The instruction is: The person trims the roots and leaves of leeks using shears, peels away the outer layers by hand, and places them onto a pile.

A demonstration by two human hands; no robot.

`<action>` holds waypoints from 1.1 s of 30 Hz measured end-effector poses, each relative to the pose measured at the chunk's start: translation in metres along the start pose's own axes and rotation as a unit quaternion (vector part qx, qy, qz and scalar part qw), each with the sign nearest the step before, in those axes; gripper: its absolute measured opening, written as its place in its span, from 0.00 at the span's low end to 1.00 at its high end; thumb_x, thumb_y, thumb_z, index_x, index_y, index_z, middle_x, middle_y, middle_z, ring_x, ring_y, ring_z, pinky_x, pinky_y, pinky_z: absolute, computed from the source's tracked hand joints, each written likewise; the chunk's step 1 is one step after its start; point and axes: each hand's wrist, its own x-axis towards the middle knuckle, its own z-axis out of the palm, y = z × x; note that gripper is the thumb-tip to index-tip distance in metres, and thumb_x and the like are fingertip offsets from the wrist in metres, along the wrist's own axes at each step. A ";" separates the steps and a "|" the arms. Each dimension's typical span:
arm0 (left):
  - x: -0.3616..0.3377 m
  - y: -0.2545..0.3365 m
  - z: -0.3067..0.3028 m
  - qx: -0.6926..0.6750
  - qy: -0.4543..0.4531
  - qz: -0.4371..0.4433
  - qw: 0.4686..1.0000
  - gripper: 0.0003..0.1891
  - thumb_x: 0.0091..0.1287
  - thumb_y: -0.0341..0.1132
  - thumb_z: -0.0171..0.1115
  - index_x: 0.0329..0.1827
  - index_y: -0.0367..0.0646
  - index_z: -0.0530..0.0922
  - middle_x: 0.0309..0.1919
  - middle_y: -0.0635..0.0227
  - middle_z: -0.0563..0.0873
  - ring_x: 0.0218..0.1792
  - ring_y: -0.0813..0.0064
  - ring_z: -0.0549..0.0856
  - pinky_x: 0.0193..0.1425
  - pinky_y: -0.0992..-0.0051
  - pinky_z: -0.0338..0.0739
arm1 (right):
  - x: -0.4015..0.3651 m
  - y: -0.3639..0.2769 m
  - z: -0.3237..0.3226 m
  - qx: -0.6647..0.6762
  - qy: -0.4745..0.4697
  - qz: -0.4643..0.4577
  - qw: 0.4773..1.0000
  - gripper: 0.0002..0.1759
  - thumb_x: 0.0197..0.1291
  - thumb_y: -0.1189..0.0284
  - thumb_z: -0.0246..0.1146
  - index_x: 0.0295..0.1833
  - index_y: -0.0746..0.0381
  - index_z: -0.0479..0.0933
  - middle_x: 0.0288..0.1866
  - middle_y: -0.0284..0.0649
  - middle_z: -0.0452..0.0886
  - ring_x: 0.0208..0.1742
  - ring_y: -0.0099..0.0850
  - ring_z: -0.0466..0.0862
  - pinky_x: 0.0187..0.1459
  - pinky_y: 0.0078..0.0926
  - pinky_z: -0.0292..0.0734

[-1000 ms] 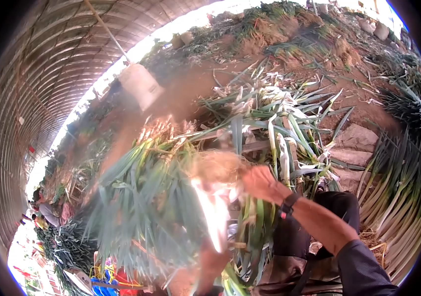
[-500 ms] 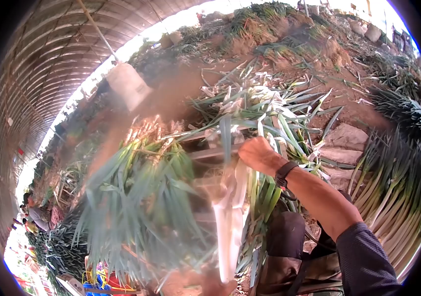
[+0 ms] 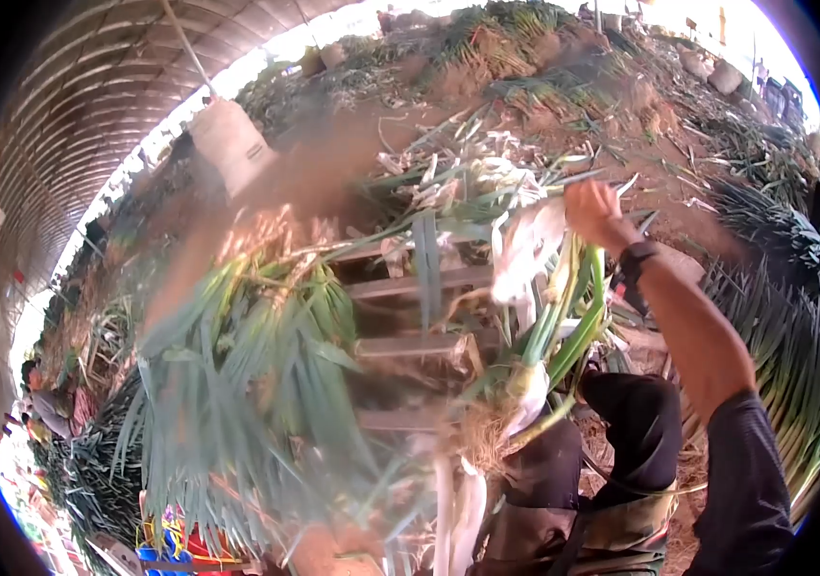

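My right hand, with a dark band at the wrist, is closed at the upper right of the pile. A pale, blurred green onion sheath hangs from its fingers. Below it, a green onion with a white base and shaggy roots lies aslant near my knees. Long white stalks point down to the bottom edge. A smeared brownish patch at the bottom edge may be my left hand, but its fingers cannot be made out. Left of the slats lies a large bunch of green onions, leaves toward me.
Wooden slats lie between the bunch and the loose stalks. Peeled scraps are heaped beyond them. Rows of green onions lie at the right. A white sack-like object hangs at upper left; a person is at far left.
My right hand has moved up and to the right, away from the white stalks, with the pale sheath trailing. The rooted green onion base now shows above my legs.
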 end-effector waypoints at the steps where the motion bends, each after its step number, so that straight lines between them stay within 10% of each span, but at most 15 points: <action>1: -0.003 -0.030 0.028 -0.217 -0.011 -0.050 0.975 0.28 0.77 0.55 0.55 0.65 0.37 0.76 0.44 0.51 0.85 0.37 0.60 0.82 0.58 0.73 0.77 | 0.007 0.000 -0.026 0.117 -0.072 0.083 0.987 0.04 0.52 0.76 0.60 0.32 0.62 0.79 0.29 0.53 0.82 0.31 0.52 0.83 0.31 0.50 0.75; 3: 0.013 -0.035 0.026 -0.531 -0.020 -0.011 0.847 0.27 0.80 0.54 0.50 0.65 0.38 0.78 0.46 0.50 0.86 0.44 0.59 0.86 0.64 0.66 0.76 | 0.001 0.001 -0.031 0.108 -0.108 0.003 0.988 0.10 0.52 0.76 0.59 0.40 0.63 0.81 0.32 0.55 0.83 0.32 0.54 0.84 0.33 0.51 0.77; 6: 0.036 -0.034 0.014 0.113 -0.133 -0.053 0.983 0.31 0.80 0.55 0.50 0.75 0.40 0.68 0.54 0.49 0.86 0.52 0.57 0.86 0.65 0.51 0.75 | -0.028 -0.020 -0.044 0.193 -0.149 -0.086 0.966 0.10 0.51 0.73 0.64 0.41 0.61 0.82 0.37 0.44 0.82 0.36 0.45 0.83 0.35 0.42 0.78; 11: 0.069 -0.064 0.004 -0.224 -0.081 0.016 0.971 0.32 0.76 0.57 0.57 0.73 0.41 0.71 0.56 0.49 0.86 0.55 0.52 0.86 0.62 0.44 0.77 | -0.077 -0.078 -0.078 0.183 -0.096 -0.266 0.942 0.19 0.45 0.69 0.74 0.46 0.57 0.85 0.38 0.37 0.77 0.30 0.34 0.82 0.28 0.34 0.80; 13: 0.072 -0.065 0.009 -0.588 0.012 0.011 0.809 0.30 0.74 0.55 0.60 0.67 0.40 0.78 0.55 0.50 0.86 0.55 0.54 0.87 0.57 0.44 0.80 | -0.083 -0.104 -0.110 0.265 -0.052 -0.347 0.898 0.24 0.49 0.70 0.74 0.55 0.57 0.85 0.58 0.38 0.83 0.25 0.23 0.80 0.25 0.26 0.82; 16: 0.075 -0.042 -0.008 -0.611 0.023 -0.024 0.791 0.27 0.74 0.53 0.62 0.63 0.37 0.81 0.57 0.51 0.85 0.53 0.57 0.87 0.55 0.48 0.81 | -0.101 -0.142 -0.124 0.296 -0.124 -0.337 0.885 0.37 0.54 0.67 0.70 0.72 0.56 0.72 0.73 0.48 0.75 0.18 0.19 0.73 0.19 0.18 0.73; 20: 0.080 0.030 -0.068 -0.229 -0.016 -0.128 0.965 0.25 0.65 0.43 0.75 0.59 0.35 0.81 0.53 0.53 0.85 0.48 0.58 0.85 0.54 0.56 0.83 | -0.123 -0.175 -0.097 0.302 -0.124 -0.350 0.878 0.46 0.64 0.69 0.63 0.84 0.55 0.48 0.79 0.50 0.67 0.22 0.27 0.77 0.25 0.25 0.79; 22: 0.077 0.001 -0.032 -0.197 0.053 -0.016 0.979 0.23 0.60 0.36 0.77 0.55 0.36 0.82 0.48 0.55 0.85 0.44 0.61 0.85 0.49 0.62 0.84 | -0.127 -0.187 -0.085 0.387 -0.114 -0.323 0.856 0.46 0.63 0.73 0.62 0.84 0.56 0.48 0.79 0.51 0.66 0.28 0.33 0.82 0.33 0.31 0.83; 25: 0.077 0.004 -0.024 -0.366 0.055 -0.078 0.926 0.24 0.58 0.36 0.79 0.56 0.38 0.81 0.44 0.58 0.86 0.42 0.61 0.85 0.47 0.64 0.84 | -0.145 -0.208 -0.057 0.475 -0.165 -0.275 0.820 0.47 0.59 0.79 0.61 0.83 0.58 0.49 0.72 0.53 0.73 0.36 0.40 0.85 0.41 0.36 0.84; 27: 0.080 -0.006 -0.014 -0.360 0.049 -0.079 0.928 0.27 0.56 0.37 0.80 0.58 0.39 0.80 0.43 0.61 0.86 0.41 0.62 0.86 0.46 0.63 0.85 | -0.153 -0.210 -0.072 0.512 -0.276 -0.184 0.793 0.45 0.53 0.83 0.61 0.79 0.62 0.57 0.48 0.52 0.85 0.37 0.45 0.86 0.40 0.38 0.84; 30: 0.080 0.015 -0.033 -0.160 0.038 -0.045 0.985 0.33 0.56 0.37 0.80 0.64 0.40 0.75 0.43 0.63 0.86 0.40 0.63 0.86 0.46 0.64 0.85 | -0.158 -0.212 -0.093 0.510 -0.296 -0.114 0.799 0.39 0.53 0.83 0.60 0.75 0.63 0.65 0.31 0.47 0.83 0.36 0.47 0.86 0.36 0.40 0.82; 33: 0.080 0.048 -0.059 -0.147 -0.044 -0.124 0.980 0.35 0.59 0.39 0.78 0.68 0.42 0.71 0.45 0.63 0.87 0.40 0.62 0.86 0.46 0.60 0.86 | -0.143 -0.205 -0.058 0.376 -0.190 -0.207 0.883 0.22 0.56 0.80 0.62 0.59 0.65 0.76 0.27 0.50 0.80 0.29 0.46 0.85 0.27 0.44 0.76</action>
